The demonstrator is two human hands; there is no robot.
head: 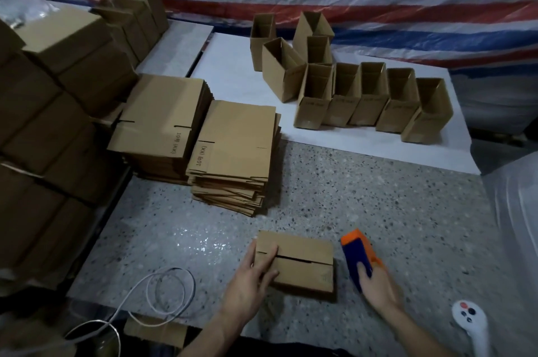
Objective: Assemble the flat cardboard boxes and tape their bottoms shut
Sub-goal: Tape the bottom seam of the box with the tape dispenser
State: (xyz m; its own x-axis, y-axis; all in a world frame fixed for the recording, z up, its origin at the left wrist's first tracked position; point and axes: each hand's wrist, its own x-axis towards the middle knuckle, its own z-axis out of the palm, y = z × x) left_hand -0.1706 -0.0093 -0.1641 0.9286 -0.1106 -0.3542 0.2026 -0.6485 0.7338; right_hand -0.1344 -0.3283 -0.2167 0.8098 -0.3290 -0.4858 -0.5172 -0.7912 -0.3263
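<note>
Probably light, stiff, crushable: pins left end of box [304, 265] under flat left hand [250, 279]; grips tape dispenser [355, 250] beside box with right hand [376, 284].

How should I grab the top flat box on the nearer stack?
Pinch the top flat box at its right edge, probably coming from the right: it lies flat, that edge is free, and the other stack crowds its left.

Brown boxes [294, 260], orange-blue tape dispenser [359, 254], speckled table [349, 196].
</note>
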